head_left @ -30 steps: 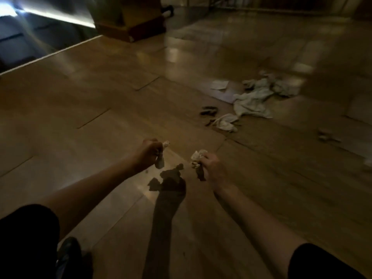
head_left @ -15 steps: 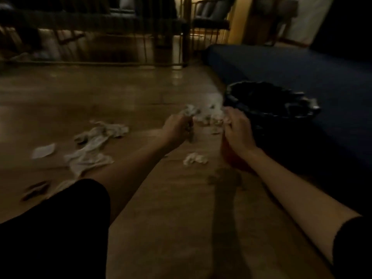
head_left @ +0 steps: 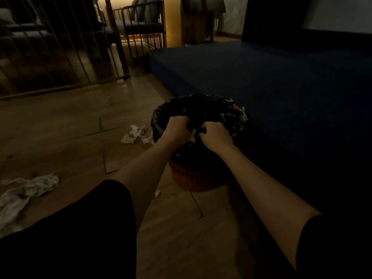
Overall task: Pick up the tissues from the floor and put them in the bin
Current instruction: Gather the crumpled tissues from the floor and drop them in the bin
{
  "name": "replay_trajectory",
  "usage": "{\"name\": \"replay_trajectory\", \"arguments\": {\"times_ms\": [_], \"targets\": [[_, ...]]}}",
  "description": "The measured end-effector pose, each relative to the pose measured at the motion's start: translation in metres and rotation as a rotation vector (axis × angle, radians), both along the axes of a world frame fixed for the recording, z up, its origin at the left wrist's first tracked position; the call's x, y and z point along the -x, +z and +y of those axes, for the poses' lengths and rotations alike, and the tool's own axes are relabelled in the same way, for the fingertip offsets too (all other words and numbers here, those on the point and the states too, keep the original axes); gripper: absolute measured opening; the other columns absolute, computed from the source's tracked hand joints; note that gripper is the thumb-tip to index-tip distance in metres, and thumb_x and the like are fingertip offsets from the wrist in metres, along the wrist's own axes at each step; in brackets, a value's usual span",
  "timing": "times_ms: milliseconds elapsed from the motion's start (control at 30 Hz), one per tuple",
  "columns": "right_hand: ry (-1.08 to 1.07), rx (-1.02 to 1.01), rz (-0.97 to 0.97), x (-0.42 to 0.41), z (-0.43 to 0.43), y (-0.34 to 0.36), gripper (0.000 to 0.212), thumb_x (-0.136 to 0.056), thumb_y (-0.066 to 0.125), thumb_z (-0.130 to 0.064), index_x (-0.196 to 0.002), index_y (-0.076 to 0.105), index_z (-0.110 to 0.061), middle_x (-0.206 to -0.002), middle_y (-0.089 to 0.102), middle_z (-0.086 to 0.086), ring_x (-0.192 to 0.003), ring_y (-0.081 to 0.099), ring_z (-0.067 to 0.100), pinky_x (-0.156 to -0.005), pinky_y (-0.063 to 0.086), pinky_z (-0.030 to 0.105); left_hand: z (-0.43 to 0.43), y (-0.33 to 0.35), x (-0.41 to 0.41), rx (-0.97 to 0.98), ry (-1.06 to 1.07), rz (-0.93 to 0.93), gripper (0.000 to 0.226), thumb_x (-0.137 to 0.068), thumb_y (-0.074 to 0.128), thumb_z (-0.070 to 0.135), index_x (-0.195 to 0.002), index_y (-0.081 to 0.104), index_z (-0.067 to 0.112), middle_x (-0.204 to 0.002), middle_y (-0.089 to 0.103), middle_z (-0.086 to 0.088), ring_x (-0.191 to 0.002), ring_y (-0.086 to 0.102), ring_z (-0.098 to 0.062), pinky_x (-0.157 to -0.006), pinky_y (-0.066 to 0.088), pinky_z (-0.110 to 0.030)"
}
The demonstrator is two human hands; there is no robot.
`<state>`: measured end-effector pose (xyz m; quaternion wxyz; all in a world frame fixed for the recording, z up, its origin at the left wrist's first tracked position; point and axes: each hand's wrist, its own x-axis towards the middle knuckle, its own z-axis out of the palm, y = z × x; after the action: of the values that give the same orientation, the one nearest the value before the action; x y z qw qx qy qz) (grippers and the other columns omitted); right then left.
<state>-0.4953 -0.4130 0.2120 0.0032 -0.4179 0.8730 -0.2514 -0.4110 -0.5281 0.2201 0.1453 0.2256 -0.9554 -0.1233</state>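
Observation:
An orange-red bin (head_left: 198, 177) lined with a black bag stands on the wooden floor beside a dark blue mattress. My left hand (head_left: 177, 128) and my right hand (head_left: 215, 134) are both over the bin's near rim, fingers curled down into the bag's mouth. A white scrap of tissue (head_left: 192, 135) shows between the two fists; the rest of what they hold is hidden. Crumpled tissues (head_left: 135, 134) lie on the floor left of the bin. A larger heap of tissues (head_left: 24, 193) lies at the far left, and a small scrap (head_left: 157, 193) by the bin's base.
The blue mattress (head_left: 271, 81) fills the right side behind the bin. A metal railing (head_left: 60, 49) runs across the back left, with a chair (head_left: 145, 25) beyond it. My black-clad knee (head_left: 70, 234) takes up the lower left.
My view swung right from the tissue pile to the bin. Both hands, each gripping a tissue, moved from the floor to over the bin's mouth.

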Motion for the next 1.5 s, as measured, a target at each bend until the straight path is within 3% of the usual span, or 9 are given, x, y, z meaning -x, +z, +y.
{"name": "replay_trajectory", "arguments": {"times_ms": [167, 267, 467, 667, 833, 967, 1100, 1300, 1500], "targets": [[-0.061, 0.058, 0.009, -0.014, 0.001, 0.004, 0.024, -0.091, 0.043, -0.018, -0.085, 0.063, -0.004, -0.085, 0.066, 0.014, -0.074, 0.06, 0.029, -0.06, 0.049, 0.036, -0.001, 0.012, -0.029, 0.155, -0.135, 0.253, 0.034, -0.082, 0.04, -0.004, -0.111, 0.057, 0.005, -0.106, 0.058, -0.02, -0.099, 0.048, -0.039, -0.083, 0.046, -0.047], [-0.09, 0.246, 0.246, -0.033, -0.008, 0.002, 0.018, -0.09, 0.046, -0.009, -0.088, 0.062, -0.001, -0.089, 0.064, 0.017, -0.086, 0.057, 0.031, -0.068, 0.051, 0.04, -0.025, -0.003, -0.072, 0.12, -0.139, 0.377, 0.03, -0.079, 0.044, -0.002, -0.105, 0.057, 0.007, -0.106, 0.058, -0.018, -0.101, 0.05, -0.038, -0.08, 0.047, -0.049], [0.18, 0.128, 0.715, -0.125, -0.075, -0.035, 0.016, -0.08, 0.046, -0.011, -0.089, 0.058, -0.007, -0.089, 0.06, 0.014, -0.083, 0.052, 0.032, -0.068, 0.047, 0.042, -0.088, -0.076, -0.164, -0.021, -0.285, 0.101, 0.075, -0.082, 0.046, -0.006, -0.144, 0.015, 0.023, -0.135, 0.047, -0.014, -0.117, 0.046, -0.03, -0.094, 0.046, -0.043], [-0.067, -0.017, 0.305, -0.188, -0.139, -0.157, 0.028, -0.087, 0.045, -0.015, -0.114, 0.053, -0.01, -0.128, 0.052, 0.011, -0.114, 0.047, 0.034, -0.093, 0.042, 0.044, -0.161, -0.139, -0.209, 0.012, -0.392, -0.213, 0.052, -0.082, 0.048, 0.001, -0.132, 0.042, 0.015, -0.129, 0.053, -0.015, -0.12, 0.047, -0.031, -0.094, 0.042, -0.037], [-0.193, -0.264, -0.153, -0.232, -0.143, -0.233, 0.045, -0.09, 0.044, -0.035, -0.13, 0.045, -0.014, -0.141, 0.041, 0.014, -0.127, 0.038, 0.034, -0.109, 0.029, 0.045, -0.197, -0.225, -0.247, -0.062, -0.365, -0.623, 0.059, -0.085, 0.055, 0.038, -0.139, 0.033, 0.027, -0.149, 0.034, -0.008, -0.135, 0.032, -0.032, -0.108, 0.028, -0.048], [-0.31, -0.129, -0.19, -0.293, -0.135, -0.248, 0.036, -0.095, 0.042, -0.023, -0.128, 0.048, -0.01, -0.139, 0.044, 0.01, -0.13, 0.033, 0.03, -0.112, 0.02, 0.035, -0.196, -0.247, -0.27, -0.234, -0.28, -0.436, 0.044, -0.082, 0.059, 0.015, -0.125, 0.052, 0.014, -0.123, 0.058, -0.018, -0.106, 0.058, -0.036, -0.087, 0.05, -0.042], [-0.425, -0.144, -0.061, -0.348, -0.126, -0.251, 0.045, -0.085, 0.028, -0.033, -0.109, 0.06, -0.012, -0.112, 0.06, 0.008, -0.106, 0.049, 0.027, -0.094, 0.04, 0.034, -0.169, -0.233, -0.278, -0.262, -0.296, -0.296, 0.03, -0.083, 0.055, -0.004, -0.11, 0.065, 0.002, -0.112, 0.067, -0.024, -0.099, 0.065, -0.037, -0.08, 0.051, -0.041], [-0.551, -0.189, -0.115, -0.409, -0.088, -0.242, 0.032, -0.077, 0.069, -0.028, -0.101, 0.061, -0.007, -0.113, 0.058, 0.016, -0.107, 0.048, 0.034, -0.096, 0.04, 0.036, -0.117, -0.224, -0.288, -0.308, -0.455, -0.331, 0.015, -0.079, 0.06, -0.002, -0.09, 0.07, -0.005, -0.095, 0.071, -0.027, -0.087, 0.067, -0.039, -0.068, 0.045, -0.036], [-0.704, 0.037, -0.339, -0.459, -0.075, -0.23, 0.022, -0.082, 0.058, -0.024, -0.094, 0.061, -0.005, -0.109, 0.06, 0.021, -0.105, 0.052, 0.038, -0.095, 0.042, 0.043, -0.127, -0.211, -0.355, -0.3, -0.637, -0.291, 0.017, -0.081, 0.066, 0.024, -0.092, 0.073, 0.012, -0.093, 0.075, -0.009, -0.085, 0.068, -0.02, -0.069, 0.047, -0.029]]}}
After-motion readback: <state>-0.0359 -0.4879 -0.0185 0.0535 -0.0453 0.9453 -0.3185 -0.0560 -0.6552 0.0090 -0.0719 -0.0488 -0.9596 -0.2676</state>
